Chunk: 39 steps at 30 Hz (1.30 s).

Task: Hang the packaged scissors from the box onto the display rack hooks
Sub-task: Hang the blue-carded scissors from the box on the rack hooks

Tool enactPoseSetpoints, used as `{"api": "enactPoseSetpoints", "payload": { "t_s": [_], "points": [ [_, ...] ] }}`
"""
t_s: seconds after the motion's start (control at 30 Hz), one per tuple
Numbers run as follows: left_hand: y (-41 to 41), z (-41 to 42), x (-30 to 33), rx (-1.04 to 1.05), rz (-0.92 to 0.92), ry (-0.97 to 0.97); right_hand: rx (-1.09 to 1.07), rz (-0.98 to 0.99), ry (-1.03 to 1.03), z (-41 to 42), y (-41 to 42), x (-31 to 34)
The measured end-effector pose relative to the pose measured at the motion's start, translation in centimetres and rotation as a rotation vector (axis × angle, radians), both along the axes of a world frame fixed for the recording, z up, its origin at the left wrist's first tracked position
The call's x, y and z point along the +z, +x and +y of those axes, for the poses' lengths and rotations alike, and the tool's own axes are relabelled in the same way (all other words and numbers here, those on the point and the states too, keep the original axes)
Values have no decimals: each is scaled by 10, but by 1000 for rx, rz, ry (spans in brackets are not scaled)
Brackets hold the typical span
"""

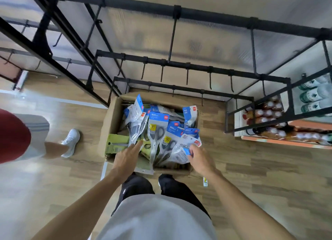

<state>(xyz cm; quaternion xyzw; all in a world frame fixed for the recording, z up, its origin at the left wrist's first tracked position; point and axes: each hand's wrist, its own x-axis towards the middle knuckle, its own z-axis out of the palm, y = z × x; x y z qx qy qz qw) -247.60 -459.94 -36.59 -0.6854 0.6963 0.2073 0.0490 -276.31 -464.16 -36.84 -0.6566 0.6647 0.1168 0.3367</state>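
An open cardboard box (112, 114) stands on the floor below the rack, full of packaged scissors (156, 132) with blue header cards. My left hand (126, 158) reaches into the box with straight fingers, its fingertips touching the bottom of a clear scissors pack (136, 130). My right hand (199, 158) is at the box's right side and pinches a white-and-blue pack (180, 152) by its edge. The black display rack (179, 65) rises behind the box, with rows of bare hooks (187, 76).
Another person stands at the left, with a red top (12, 135) and a white shoe (71, 142). A shelf of bottles (269, 117) stands at the right. A small yellow-and-white tag (205, 182) lies on the wooden floor by my right forearm.
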Motion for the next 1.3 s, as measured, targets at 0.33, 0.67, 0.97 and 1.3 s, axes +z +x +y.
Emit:
{"api": "enactPoseSetpoints", "payload": {
  "t_s": [0.33,0.67,0.97,1.3],
  "points": [
    [54,12,36,369,152,6,138,-349,74,-14,81,38],
    [74,14,53,482,258,-16,334,-161,-140,-18,108,26],
    [114,-48,125,352,365,-204,244,-439,-206,-53,132,103],
    [138,-122,271,253,393,-545,89,-720,-509,-137,169,234]
  ]
}}
